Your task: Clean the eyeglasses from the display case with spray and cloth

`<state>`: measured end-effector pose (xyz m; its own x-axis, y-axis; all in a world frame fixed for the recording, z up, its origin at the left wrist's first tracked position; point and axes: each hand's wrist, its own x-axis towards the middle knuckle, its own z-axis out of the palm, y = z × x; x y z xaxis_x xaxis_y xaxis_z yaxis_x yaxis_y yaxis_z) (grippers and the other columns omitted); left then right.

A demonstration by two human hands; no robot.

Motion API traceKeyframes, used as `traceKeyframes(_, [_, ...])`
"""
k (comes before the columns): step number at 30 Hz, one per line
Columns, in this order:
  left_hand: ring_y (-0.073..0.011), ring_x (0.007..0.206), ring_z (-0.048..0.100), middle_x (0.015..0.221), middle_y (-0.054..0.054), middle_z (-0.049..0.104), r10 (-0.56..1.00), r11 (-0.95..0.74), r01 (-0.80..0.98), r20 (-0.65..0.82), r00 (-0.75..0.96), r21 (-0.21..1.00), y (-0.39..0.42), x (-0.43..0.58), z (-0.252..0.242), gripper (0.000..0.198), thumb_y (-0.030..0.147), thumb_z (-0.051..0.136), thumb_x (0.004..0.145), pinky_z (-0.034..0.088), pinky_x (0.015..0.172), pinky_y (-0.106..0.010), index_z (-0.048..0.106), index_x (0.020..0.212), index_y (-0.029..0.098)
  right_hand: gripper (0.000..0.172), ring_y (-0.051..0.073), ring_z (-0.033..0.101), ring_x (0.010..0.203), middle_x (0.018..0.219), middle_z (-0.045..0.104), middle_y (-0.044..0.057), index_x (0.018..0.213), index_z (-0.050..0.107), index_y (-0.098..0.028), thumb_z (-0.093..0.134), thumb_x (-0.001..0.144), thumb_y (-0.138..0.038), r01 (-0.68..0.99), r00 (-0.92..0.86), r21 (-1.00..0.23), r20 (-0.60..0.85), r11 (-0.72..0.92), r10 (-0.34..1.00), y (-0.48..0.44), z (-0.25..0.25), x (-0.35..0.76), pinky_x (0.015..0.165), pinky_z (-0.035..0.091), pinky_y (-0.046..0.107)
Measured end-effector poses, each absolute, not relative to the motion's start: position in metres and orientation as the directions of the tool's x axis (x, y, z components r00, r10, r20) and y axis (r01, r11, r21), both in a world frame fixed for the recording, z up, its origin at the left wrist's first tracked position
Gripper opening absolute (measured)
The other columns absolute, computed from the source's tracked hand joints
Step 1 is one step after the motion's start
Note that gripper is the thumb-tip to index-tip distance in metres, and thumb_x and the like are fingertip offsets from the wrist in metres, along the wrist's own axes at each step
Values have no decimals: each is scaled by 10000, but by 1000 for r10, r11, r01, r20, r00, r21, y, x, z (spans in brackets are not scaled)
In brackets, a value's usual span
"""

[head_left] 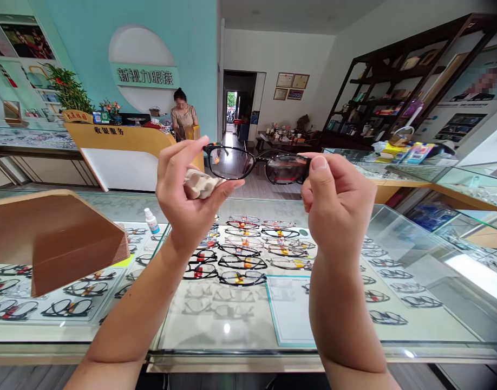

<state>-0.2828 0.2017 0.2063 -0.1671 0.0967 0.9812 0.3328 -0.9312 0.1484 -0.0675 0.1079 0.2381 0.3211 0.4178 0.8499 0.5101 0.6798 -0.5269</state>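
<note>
the black-framed glasses point(260, 159) span the gap between the left hand point(178, 187), its fingers on one end and a crumpled pale cloth point(200, 183) in its grasp, and the right hand point(340, 197), pinching the other, long axis running hand to hand, neither nearer.

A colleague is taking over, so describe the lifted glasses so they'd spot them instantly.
Find the glass counter in the foreground, then look up to the left hand and right hand. The dark-framed glasses span the gap between them, held up in the air, unlike the display frames below.
</note>
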Motion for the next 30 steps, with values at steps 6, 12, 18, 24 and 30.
traceKeyframes(6, [-229, 1013, 702, 1406, -103, 690, 92, -941, 309, 983, -157, 137, 214, -285, 204, 818, 821, 835, 819, 572, 792, -374, 682, 1467, 346, 369, 103, 371, 495, 616, 476, -58, 1037, 798, -229, 666, 1101, -568, 528, 289, -475, 880, 704, 377, 106, 236, -67, 474, 251, 289])
traceKeyframes(12, [-216, 982, 710, 1421, -100, 702, 130, -930, 324, 979, -157, 176, 214, -285, 201, 832, 818, 854, 801, 578, 778, -361, 688, 1467, 349, 427, 112, 384, 500, 610, 483, -53, 1039, 814, -226, 650, 1098, -617, 537, 289, -475, 880, 697, 376, 104, 237, -69, 481, 268, 303])
traceKeyframes(18, [-262, 1056, 732, 1409, -100, 713, 139, -942, 279, 972, -190, 189, 208, -278, 203, 800, 772, 896, 799, 595, 813, -399, 712, 1459, 358, 444, 132, 419, 500, 586, 475, -38, 1054, 841, -249, 646, 1091, -646, 461, 293, -525, 851, 716, 435, 102, 237, -71, 484, 333, 311])
traceKeyframes(24, [-252, 1058, 734, 1468, -85, 734, 219, -928, 264, 960, -177, 261, 205, -276, 202, 750, 725, 919, 824, 619, 829, -415, 701, 1455, 384, 444, 120, 417, 494, 578, 450, -47, 1068, 846, -250, 629, 1100, -636, 442, 285, -527, 850, 726, 443, 104, 236, -69, 474, 344, 288])
traceKeyframes(30, [-293, 1240, 751, 1484, -85, 732, 249, -937, 209, 956, -155, 278, 207, -269, 199, 766, 727, 894, 858, 637, 931, -423, 671, 1507, 387, 409, 114, 396, 477, 573, 422, -60, 1054, 824, -258, 644, 1100, -623, 361, 270, -507, 860, 783, 433, 111, 234, -68, 461, 340, 285])
